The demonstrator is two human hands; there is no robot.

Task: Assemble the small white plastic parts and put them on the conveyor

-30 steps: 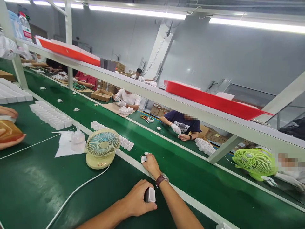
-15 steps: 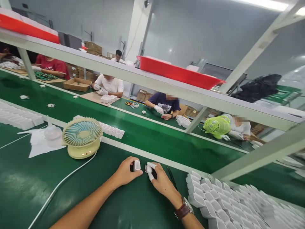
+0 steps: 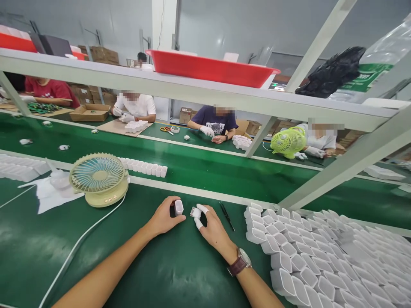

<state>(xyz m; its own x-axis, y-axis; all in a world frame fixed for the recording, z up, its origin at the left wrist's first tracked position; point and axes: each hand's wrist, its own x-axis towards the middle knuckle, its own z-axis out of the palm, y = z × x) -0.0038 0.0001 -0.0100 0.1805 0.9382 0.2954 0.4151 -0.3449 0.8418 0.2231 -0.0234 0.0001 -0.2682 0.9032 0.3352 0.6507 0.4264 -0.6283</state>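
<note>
Green felt-like worktop (image 3: 180, 273) fills my view. On it, my left hand (image 3: 163, 218) curls closed around a small white plastic shell (image 3: 179, 207); just beside, my right hand (image 3: 213, 229), fingertips white-capped, pinches a smaller white part (image 3: 195, 212).

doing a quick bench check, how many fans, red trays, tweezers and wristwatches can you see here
fans: 2 (cream fan, green fan)
red trays: 2 (one overhead, one at the far left)
tweezers: 1
wristwatches: 1 (watch on the right hand)
total: 6
</note>
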